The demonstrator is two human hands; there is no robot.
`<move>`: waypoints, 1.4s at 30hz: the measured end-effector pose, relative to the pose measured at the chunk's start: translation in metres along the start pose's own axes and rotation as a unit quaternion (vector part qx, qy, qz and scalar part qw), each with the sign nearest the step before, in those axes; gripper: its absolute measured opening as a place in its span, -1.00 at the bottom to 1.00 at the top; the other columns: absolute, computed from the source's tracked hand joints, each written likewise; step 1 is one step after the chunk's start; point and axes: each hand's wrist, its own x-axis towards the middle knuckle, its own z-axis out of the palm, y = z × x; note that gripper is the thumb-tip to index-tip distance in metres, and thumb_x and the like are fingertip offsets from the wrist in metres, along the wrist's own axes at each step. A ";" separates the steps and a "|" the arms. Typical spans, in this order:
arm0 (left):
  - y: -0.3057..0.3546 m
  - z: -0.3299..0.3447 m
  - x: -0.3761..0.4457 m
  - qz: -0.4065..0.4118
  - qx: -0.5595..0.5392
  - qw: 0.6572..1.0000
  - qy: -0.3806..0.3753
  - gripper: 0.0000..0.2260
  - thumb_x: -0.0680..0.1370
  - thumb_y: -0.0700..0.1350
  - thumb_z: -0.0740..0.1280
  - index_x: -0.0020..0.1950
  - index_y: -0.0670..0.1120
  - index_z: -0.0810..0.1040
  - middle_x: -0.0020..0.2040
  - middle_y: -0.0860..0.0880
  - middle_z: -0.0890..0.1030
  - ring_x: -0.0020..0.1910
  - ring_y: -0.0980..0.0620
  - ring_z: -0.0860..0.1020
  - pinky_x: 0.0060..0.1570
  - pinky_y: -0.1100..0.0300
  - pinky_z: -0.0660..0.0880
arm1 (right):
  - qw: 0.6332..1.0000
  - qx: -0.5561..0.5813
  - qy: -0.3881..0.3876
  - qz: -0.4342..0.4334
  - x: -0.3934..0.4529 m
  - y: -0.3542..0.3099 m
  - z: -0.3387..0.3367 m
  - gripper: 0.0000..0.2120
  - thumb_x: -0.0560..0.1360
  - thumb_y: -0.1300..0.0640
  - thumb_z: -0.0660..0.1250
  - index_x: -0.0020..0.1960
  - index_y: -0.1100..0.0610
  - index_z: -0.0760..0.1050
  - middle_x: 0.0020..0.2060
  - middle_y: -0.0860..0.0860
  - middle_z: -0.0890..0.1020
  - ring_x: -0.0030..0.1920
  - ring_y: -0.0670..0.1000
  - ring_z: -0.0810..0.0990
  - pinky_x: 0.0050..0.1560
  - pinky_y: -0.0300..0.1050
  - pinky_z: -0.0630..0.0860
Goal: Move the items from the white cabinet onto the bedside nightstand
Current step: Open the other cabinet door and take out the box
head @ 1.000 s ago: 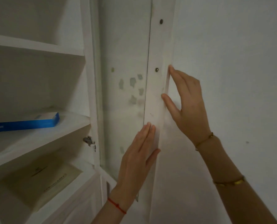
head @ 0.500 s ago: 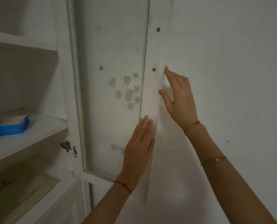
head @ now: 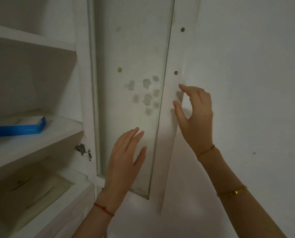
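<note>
The white cabinet (head: 40, 79) stands open, its glass door (head: 134, 100) swung out flat toward the wall (head: 246, 83). The left hand (head: 124, 162) hovers in front of the door's lower pane, fingers straight and spread, holding nothing; whether it touches the glass I cannot tell. The right hand (head: 195, 114) sits at the door's outer edge, fingers loosely bent with thumb and forefinger apart, gripping nothing.

The blue box (head: 17, 127) lies on the middle shelf (head: 57, 134), well to the left of both hands and a little above the left one. Its long axis runs left to right along the shelf. A flat pale book (head: 31, 193) lies on the shelf below, left of and below the left hand.

The left hand is the nearer one, so the reach probably falls to it.
</note>
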 end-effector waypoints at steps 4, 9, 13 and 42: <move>-0.029 -0.052 -0.007 -0.067 0.036 0.997 -0.003 -0.68 0.60 -0.10 0.35 0.34 -0.12 0.53 0.29 -0.05 0.56 0.28 -0.01 0.52 0.31 0.09 0.45 | 0.994 0.080 -0.072 0.004 -0.021 -0.031 0.025 -0.70 0.52 0.16 0.37 0.24 0.19 0.51 0.09 0.05 0.59 0.12 0.03 0.51 0.21 -0.18 0.43; -0.066 -0.117 -0.014 -0.158 0.126 0.979 -0.023 -0.64 0.57 -0.12 0.34 0.37 -0.12 0.50 0.28 -0.08 0.57 0.26 -0.02 0.53 0.32 0.22 0.34 | 0.975 0.163 -0.150 0.005 -0.043 -0.070 0.081 -0.67 0.52 0.15 0.38 0.26 0.18 0.50 0.07 0.04 0.59 0.10 0.02 0.50 0.20 -0.27 0.37; -0.090 -0.163 -0.019 -0.229 0.202 0.952 -0.009 -0.62 0.57 -0.10 0.35 0.38 -0.10 0.49 0.29 -0.08 0.56 0.27 -0.03 0.51 0.33 0.14 0.34 | 0.954 0.222 -0.200 0.014 -0.057 -0.103 0.131 -0.68 0.53 0.15 0.36 0.26 0.17 0.49 0.09 0.05 0.58 0.12 0.02 0.49 0.21 -0.30 0.33; -0.272 -0.223 0.060 -0.585 0.313 0.747 0.029 -0.45 0.66 0.08 0.16 0.55 -0.20 0.18 0.53 -0.16 0.28 0.48 -0.12 0.29 0.37 0.12 0.26 | 0.766 0.409 -0.494 0.038 -0.044 -0.171 0.400 -0.21 0.25 -0.26 0.49 0.37 0.04 0.36 0.21 -0.07 0.52 0.25 0.01 0.42 0.25 -0.07 0.40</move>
